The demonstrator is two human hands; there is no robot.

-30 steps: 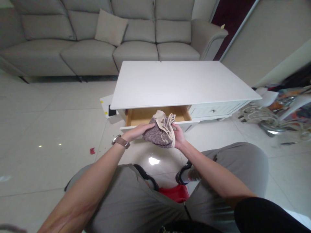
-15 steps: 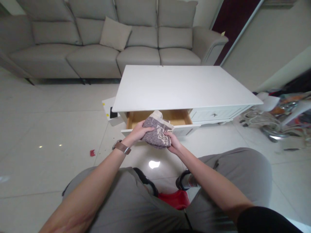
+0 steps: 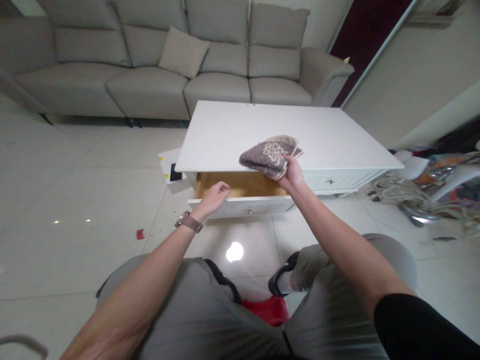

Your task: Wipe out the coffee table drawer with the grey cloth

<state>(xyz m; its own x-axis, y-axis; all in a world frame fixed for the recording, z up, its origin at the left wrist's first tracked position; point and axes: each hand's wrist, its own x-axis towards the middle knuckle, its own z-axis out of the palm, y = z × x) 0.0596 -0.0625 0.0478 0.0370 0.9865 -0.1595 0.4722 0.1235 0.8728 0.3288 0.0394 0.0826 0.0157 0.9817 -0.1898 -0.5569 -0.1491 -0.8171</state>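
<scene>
My right hand grips a folded grey and beige patterned cloth and holds it on the front edge of the white coffee table. Below the tabletop an open wooden drawer shows a bare bottom. My left hand hovers over the drawer's white front panel with its fingers loosely curled and nothing in them. A watch with a brown strap sits on my left wrist.
A grey sectional sofa with a beige cushion stands behind the table. A white box lies on the tiled floor left of the table. Cables and clutter fill the floor at right. A red item lies between my legs.
Both hands held the cloth in front of the drawer. Now my right hand alone has carried it up onto the tabletop, and my left hand has let go and stays by the drawer.
</scene>
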